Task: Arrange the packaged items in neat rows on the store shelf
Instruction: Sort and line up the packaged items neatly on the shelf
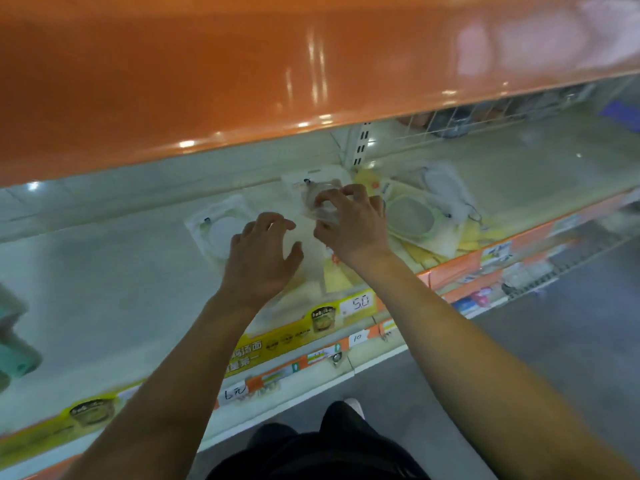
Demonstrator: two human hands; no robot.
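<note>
Clear packaged item (322,206): mid-shelf (104,271), toward the back edge, pinched by right hand (349,223), long axis unclear. Left hand (263,254): fingers spread and loosely bent, empty, just beside it toward the front edge. Right hand nearer.

I count 2 hands: left hand (258,258), right hand (349,221). Clear blister pkgs: 1 far left (218,230), 1 center (313,188); pile at right (422,216) too blurred to count. 3 handwritten price tags (358,303) on near shelf edge.
</note>
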